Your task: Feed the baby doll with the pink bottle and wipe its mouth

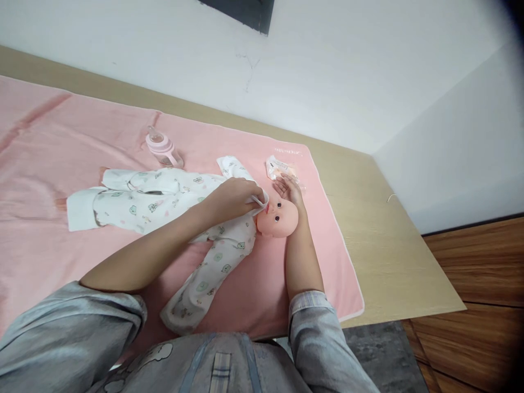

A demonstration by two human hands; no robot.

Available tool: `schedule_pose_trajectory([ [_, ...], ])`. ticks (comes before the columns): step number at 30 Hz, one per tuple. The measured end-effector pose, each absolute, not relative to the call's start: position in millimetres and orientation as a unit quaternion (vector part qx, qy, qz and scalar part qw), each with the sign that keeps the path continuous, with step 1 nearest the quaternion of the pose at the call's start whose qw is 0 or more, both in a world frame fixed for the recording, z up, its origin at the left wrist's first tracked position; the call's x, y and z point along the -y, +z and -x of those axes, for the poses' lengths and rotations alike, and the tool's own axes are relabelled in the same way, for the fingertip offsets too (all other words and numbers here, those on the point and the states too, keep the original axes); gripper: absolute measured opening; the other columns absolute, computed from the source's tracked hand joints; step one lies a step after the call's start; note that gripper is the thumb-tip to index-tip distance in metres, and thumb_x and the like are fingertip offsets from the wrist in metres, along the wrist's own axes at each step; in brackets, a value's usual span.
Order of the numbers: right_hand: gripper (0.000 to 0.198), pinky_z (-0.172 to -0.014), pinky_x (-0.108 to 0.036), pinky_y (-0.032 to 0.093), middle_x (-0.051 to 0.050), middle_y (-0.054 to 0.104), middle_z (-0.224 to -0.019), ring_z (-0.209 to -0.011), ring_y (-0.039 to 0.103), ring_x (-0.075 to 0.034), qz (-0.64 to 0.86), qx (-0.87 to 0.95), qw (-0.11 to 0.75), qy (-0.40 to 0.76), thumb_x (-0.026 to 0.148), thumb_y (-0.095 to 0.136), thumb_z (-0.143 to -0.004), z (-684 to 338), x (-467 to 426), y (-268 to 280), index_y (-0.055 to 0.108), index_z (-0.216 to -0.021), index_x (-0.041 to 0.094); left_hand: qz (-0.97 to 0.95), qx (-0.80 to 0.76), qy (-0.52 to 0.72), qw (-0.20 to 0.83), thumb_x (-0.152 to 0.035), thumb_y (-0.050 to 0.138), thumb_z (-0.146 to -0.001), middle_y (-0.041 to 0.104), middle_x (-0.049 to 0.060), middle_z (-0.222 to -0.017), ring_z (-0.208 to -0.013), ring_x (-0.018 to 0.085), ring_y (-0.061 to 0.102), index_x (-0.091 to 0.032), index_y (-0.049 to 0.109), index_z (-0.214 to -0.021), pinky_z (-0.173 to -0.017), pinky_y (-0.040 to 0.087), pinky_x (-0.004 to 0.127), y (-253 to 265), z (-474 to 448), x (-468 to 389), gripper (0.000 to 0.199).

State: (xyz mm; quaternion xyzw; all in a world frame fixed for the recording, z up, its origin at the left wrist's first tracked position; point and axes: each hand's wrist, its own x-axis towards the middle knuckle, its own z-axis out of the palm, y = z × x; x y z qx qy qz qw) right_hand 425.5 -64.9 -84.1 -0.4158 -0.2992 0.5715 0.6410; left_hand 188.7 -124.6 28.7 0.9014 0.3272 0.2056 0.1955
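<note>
**White fabric (259,203) at the doll's (186,191) mouth**

Dabbing the mouth looks like the current step; next seems to call for light pressure. The left hand (240,197) pinches the fabric; the right hand (289,189), fingers loosely spread, is beyond the doll's head near a packet (278,168), contents unclear. The doll lies on a pink blanket (254,284), a feeding bottle (164,148) beside its hips, fill unclear.

At the chin side of the doll's head (289,221), the left hand (239,197) is curled, its thumb and fingers pressed together in a pinch. The right forearm (303,254) is extended past the crown of the doll's head, and the right hand (290,189) is held unclenched by its far side, fingers loosely bent and slightly spread
</note>
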Motion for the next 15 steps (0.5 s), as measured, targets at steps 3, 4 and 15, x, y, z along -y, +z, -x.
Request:
schedule_pose_trajectory([
  [3,0.021,-0.093,-0.030,0.058,0.001,0.070,-0.089,-0.093,0.068,-0.012,0.407,0.305,0.640,0.576,0.029,0.075,-0.076,-426,65,-84,0.062,-0.091,0.023,-0.901,-0.336,0.200,0.191,-0.021,0.055,-0.084,0.073,0.002,-0.091,-0.088,0.022,0.064,-0.021,0.073,-0.088,-0.078,0.044,0.031,29,-190,123,0.019],
  [4,0.021,-0.093,-0.030,0.058,0.002,0.070,-0.089,-0.092,0.068,-0.012,0.408,0.306,0.641,0.573,0.029,0.075,-0.076,-426,66,-83,0.062,-0.090,0.023,-0.902,-0.337,0.197,0.186,-0.021,0.054,-0.083,0.072,0.003,-0.091,-0.089,0.022,0.063,-0.021,0.073,-0.088,-0.079,0.044,0.031,30,-190,122,0.019],
  [15,0.024,-0.094,-0.030,0.056,0.002,0.070,-0.088,-0.094,0.067,-0.012,0.432,0.307,0.651,0.543,0.034,0.074,-0.076,-413,80,-71,0.062,-0.093,0.023,-0.901,-0.333,0.220,0.168,-0.011,0.053,-0.085,0.071,0.006,-0.095,-0.092,0.024,0.065,-0.017,0.074,-0.092,-0.086,0.046,0.035,25,-197,121,0.023],
])
